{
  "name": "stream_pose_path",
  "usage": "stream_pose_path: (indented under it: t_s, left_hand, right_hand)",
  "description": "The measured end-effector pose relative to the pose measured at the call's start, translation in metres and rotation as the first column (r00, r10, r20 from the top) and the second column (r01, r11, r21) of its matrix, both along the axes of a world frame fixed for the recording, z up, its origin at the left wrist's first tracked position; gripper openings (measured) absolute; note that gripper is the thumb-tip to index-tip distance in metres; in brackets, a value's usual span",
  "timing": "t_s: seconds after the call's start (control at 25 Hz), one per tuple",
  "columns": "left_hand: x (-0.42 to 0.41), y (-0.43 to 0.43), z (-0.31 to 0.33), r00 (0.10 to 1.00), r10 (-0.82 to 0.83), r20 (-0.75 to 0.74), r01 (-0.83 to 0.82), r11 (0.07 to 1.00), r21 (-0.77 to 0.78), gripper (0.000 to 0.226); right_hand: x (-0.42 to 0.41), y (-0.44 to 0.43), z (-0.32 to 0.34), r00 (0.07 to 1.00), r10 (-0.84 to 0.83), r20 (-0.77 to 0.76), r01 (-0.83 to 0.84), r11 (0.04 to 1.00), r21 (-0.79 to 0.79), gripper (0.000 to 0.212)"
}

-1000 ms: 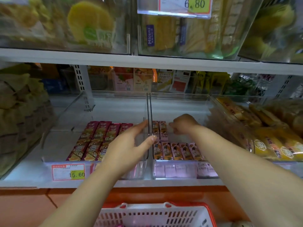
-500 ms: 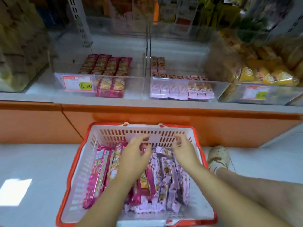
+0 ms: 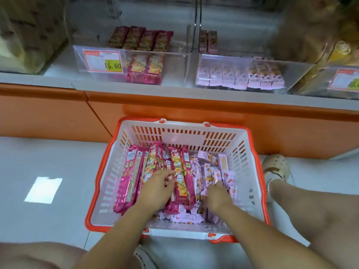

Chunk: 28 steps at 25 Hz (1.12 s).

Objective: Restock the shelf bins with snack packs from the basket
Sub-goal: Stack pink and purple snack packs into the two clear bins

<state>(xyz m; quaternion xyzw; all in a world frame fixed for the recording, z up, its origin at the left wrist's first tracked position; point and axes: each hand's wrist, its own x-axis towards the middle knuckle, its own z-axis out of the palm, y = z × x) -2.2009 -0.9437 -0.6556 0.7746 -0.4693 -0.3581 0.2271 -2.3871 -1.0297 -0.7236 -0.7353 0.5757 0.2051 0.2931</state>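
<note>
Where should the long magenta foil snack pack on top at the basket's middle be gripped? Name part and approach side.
Probably pinch the long magenta foil snack pack across its narrow width near mid-length, coming from above on its left, where the left hand is beside it. It lies flat on top, pointing away, and the walls of the white plastic basket rule out a level approach.

views: one, head-worn | from: above the basket [image 3: 182, 135], near | faces: forward and steeply down at the floor [image 3: 48, 156] | frame: basket centre, shelf bins [image 3: 174, 67] along top edge, forearms [image 3: 124, 230] at bottom edge
</note>
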Motion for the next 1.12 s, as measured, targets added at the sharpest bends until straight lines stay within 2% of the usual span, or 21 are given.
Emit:
stream_pose_path:
  t_s: [0.08,0.16,0.24,0.32,0.4,0.48,0.64,0.76,0.96,1.04,1.12]
  left_hand:
    - [-0.002,0.000,-0.001,0.999,0.007,-0.034,-0.006,1.000,0.017,0.034]
    - [-0.005,-0.002,-0.001,0.996,0.009,-0.093,-0.006,0.999,0.034,0.036]
    - [-0.010,-0.007,0.004,0.983,-0.012,-0.182,0.023,0.998,0.061,0.040]
    - [-0.019,-0.010,0.011,0.955,-0.060,-0.290,0.088,0.992,0.087,0.050]
    - [-0.030,-0.012,0.017,0.912,-0.096,-0.398,0.146,0.985,0.096,0.059]
    - [-0.038,-0.011,0.019,0.880,-0.110,-0.463,0.162,0.984,0.074,0.058]
    - [-0.046,-0.008,0.028,0.864,-0.128,-0.487,0.164,0.986,0.032,0.056]
    - [-0.050,-0.006,0.046,0.838,-0.099,-0.536,0.122,0.992,0.007,0.035]
    - [-0.049,-0.001,0.057,0.836,-0.033,-0.548,0.046,0.999,0.010,0.025]
    - [-0.050,-0.002,0.059,0.835,-0.037,-0.550,0.045,0.999,0.001,0.025]
    - [-0.051,-0.004,0.065,0.833,-0.028,-0.552,0.025,1.000,-0.014,0.027]
  right_hand:
    - [-0.002,-0.003,0.009,0.996,-0.023,0.090,0.024,1.000,-0.010,0.044]
    - [-0.003,-0.009,0.028,0.940,-0.185,0.286,0.182,0.983,0.035,0.045]
    - [-0.004,-0.021,0.051,0.812,-0.336,0.477,0.317,0.941,0.122,0.033]
    - [-0.009,-0.033,0.074,0.647,-0.451,0.615,0.380,0.890,0.252,0.023]
    - [-0.015,-0.037,0.096,0.464,-0.558,0.688,0.388,0.826,0.408,0.018]
    - [-0.019,-0.036,0.109,0.376,-0.586,0.717,0.363,0.806,0.468,0.016]
    - [-0.025,-0.034,0.118,0.313,-0.594,0.741,0.362,0.796,0.485,0.015]
    - [-0.025,-0.033,0.122,0.300,-0.575,0.761,0.361,0.807,0.467,0.021]
    - [-0.021,-0.026,0.129,0.266,-0.548,0.793,0.298,0.829,0.473,0.013]
    - [-0.020,-0.025,0.134,0.228,-0.569,0.790,0.249,0.818,0.518,0.019]
    - [-0.022,-0.025,0.135,0.230,-0.599,0.767,0.205,0.800,0.564,0.035]
